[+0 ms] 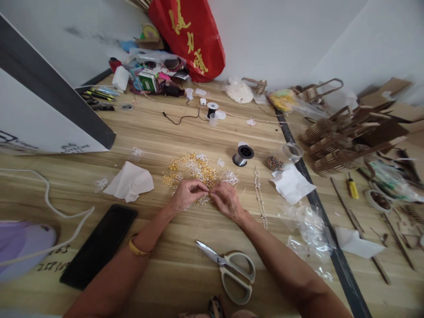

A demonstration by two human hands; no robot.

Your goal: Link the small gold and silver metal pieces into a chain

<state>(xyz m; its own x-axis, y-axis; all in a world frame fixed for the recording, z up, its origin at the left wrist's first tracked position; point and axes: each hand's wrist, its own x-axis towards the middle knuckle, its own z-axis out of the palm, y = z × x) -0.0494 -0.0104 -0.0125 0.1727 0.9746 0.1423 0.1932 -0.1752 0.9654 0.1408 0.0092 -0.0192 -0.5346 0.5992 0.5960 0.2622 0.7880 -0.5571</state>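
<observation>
My left hand (pixel 185 193) and my right hand (pixel 226 201) meet fingertip to fingertip over a heap of small gold and clear beads (pixel 194 170) on the wooden table (pixel 172 137). Both hands are pinched closed on tiny pieces that are too small to name. A finished beaded strand (pixel 260 196) lies just right of my right hand. A spool of thin wire (pixel 243 154) stands behind the heap. Grey-handled scissors (pixel 233 267) lie between my forearms, near the front edge.
A black phone (pixel 99 245) lies at the left, with crumpled white tissue (pixel 130 182) beyond it. Another white tissue (pixel 291 183), a glass jar (pixel 291 152) and clear plastic bags (pixel 308 229) are right. Wooden baskets (pixel 334 141) and a red bag (pixel 192 35) stand behind.
</observation>
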